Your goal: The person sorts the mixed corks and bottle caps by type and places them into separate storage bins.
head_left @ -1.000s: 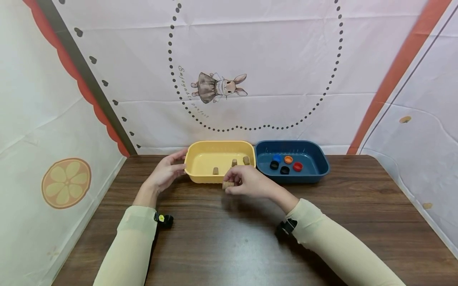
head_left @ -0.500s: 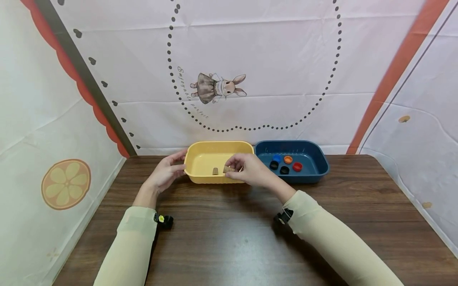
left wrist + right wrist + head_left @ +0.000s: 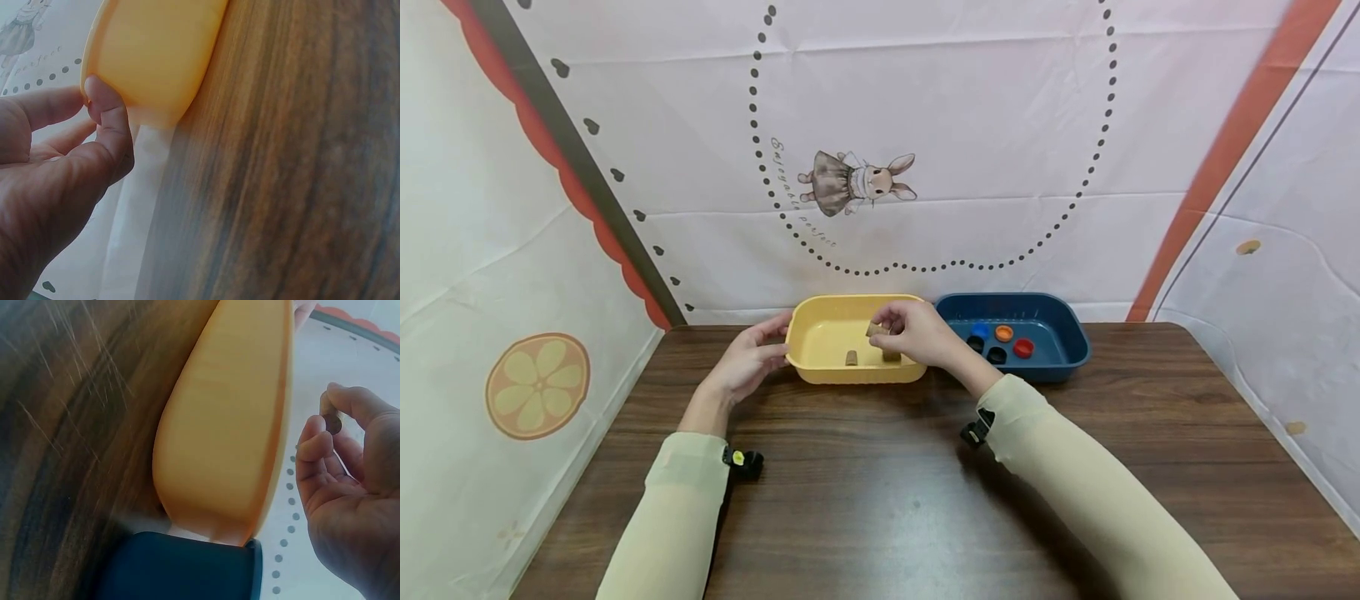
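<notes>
My right hand (image 3: pixel 917 335) pinches a cork (image 3: pixel 876 330) between thumb and fingertips, over the yellow tray (image 3: pixel 820 377). In the right wrist view, the round end of the same cork (image 3: pixel 333 424) shows between the fingers. A second cork (image 3: pixel 851 358) stands on the tray floor, and another cork (image 3: pixel 891 355) shows partly below my right hand. My left hand (image 3: pixel 747 363) holds the left end of the tray. The left wrist view has thumb and fingers of the left hand (image 3: pixel 69 156) pinching the rim of the tray (image 3: pixel 156 56).
A dark blue tray (image 3: pixel 1060 367) stands right beside the yellow one. Inside it lie several bottle caps, including a red cap (image 3: pixel 1023 348), an orange cap (image 3: pixel 1003 333) and a black cap (image 3: pixel 997 356). Behind both trays hangs a printed cloth (image 3: pixel 985 150). The wooden table (image 3: pixel 850 500) stretches out in front.
My right hand has carried the cork from in front of the yellow tray, up and away from me, to above the tray's inside. My left hand has kept its place on the tray.
</notes>
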Demonstrator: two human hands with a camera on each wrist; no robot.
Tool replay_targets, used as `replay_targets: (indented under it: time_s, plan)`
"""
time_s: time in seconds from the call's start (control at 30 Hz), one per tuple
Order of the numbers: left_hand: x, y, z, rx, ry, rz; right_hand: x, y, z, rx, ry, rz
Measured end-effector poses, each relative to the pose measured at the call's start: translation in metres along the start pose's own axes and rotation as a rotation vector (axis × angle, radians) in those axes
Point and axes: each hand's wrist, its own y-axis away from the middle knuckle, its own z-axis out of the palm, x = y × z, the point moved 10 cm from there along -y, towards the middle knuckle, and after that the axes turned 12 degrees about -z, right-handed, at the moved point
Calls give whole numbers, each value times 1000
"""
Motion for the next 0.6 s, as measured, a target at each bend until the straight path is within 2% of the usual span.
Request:
replay_targets:
  time_s: [0.6]
  plan:
    - [3, 3, 0, 7, -5, 5, 29, -23, 7, 1, 28, 93]
